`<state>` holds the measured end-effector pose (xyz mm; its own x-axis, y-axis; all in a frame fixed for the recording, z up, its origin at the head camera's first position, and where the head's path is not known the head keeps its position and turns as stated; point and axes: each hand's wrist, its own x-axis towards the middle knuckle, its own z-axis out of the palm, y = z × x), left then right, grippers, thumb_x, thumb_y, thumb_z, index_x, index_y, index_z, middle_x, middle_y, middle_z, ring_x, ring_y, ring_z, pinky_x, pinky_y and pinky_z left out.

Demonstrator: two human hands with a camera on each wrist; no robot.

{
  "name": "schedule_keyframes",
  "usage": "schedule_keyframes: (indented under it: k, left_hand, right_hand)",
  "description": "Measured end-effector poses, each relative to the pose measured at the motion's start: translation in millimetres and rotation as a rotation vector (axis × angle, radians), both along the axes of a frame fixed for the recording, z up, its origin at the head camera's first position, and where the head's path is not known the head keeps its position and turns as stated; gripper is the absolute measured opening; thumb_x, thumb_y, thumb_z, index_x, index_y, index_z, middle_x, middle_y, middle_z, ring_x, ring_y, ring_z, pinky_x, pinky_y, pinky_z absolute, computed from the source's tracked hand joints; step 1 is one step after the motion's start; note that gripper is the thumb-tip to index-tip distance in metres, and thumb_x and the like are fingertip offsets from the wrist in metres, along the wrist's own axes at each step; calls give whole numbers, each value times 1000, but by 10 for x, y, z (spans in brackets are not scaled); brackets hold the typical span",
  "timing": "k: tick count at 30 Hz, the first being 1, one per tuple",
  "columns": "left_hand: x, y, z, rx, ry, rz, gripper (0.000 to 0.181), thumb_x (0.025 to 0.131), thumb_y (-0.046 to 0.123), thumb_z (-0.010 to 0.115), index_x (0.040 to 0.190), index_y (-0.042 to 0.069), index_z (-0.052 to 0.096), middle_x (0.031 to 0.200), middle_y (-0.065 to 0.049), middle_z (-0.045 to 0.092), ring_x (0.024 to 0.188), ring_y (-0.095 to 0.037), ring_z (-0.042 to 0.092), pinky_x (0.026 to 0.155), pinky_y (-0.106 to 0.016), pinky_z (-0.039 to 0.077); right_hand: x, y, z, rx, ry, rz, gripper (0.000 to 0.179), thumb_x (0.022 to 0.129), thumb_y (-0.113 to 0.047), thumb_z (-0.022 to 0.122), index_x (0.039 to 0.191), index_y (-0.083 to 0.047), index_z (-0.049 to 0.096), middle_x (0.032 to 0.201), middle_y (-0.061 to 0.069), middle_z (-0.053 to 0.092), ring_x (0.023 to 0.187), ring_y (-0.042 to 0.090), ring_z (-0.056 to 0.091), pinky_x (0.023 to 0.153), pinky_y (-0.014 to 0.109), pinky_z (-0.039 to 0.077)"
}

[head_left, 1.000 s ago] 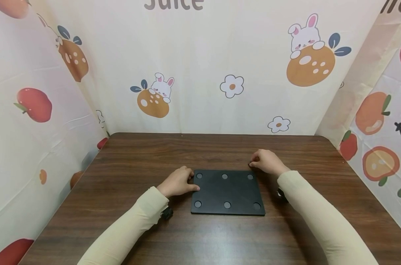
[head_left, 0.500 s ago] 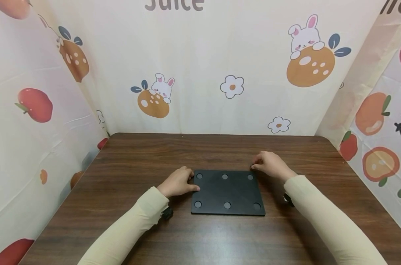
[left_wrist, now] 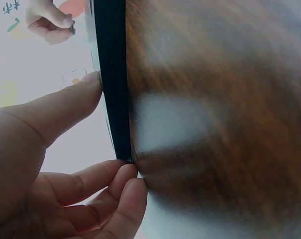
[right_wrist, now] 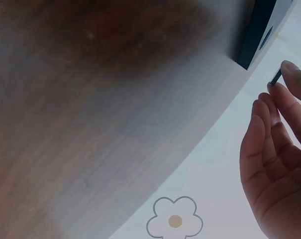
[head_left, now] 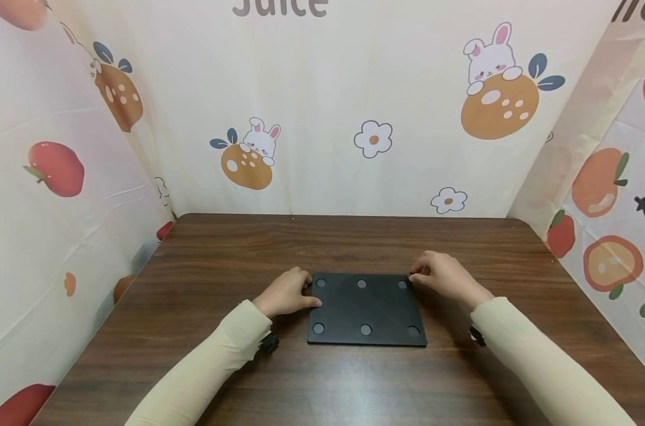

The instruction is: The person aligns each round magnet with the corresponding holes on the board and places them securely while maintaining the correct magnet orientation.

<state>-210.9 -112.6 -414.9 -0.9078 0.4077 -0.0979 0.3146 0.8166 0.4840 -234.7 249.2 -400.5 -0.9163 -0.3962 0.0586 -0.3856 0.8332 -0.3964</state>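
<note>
A flat black board (head_left: 366, 307) with several round recesses lies on the table. My left hand (head_left: 286, 292) grips its left side, thumb at the side edge. In the left wrist view the curled fingertips (left_wrist: 125, 174) of that hand meet the board's far corner. Near the far right corner, my right hand (head_left: 444, 276) is raised over the table. Between its thumb and index finger it pinches a small thin black piece (right_wrist: 275, 77), seen edge-on in the right wrist view. The other fingers are bent below it.
The brown wood-grain table (head_left: 237, 248) extends around the board on all sides. A pale curtain (head_left: 322, 89) printed with fruit, rabbits and flowers hangs behind the table and along both sides. Dark wrist devices (head_left: 269, 342) are worn under both sleeves.
My right hand has shifted right and nearer, coming to the board's far right corner with the small black piece still pinched. The left hand and board have stayed in place.
</note>
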Motion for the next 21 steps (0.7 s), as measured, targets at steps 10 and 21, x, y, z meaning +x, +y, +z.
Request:
schedule_keyframes:
  k: [10,21]
  left_hand:
    - [12,10,14,-1,-9,-1,57,83,36,79,122,-2,63,117,-14,61,101,-24,60,88,-41,52]
    - [11,4,9,-3,-11,5,56,83,36,79,122,-1,62,117,-13,60,100,-23,59,88,-40,52]
  right_hand:
    - [252,28,-3,-53,15,17,9,86,-18,75,94,-13,74,90,-4,65,79,9,60,68,27,51]
    - [507,28,-31,-39,43,50,7,84,-19,78,90,-17,75,86,-10,60,74,1,57,66,23,50]
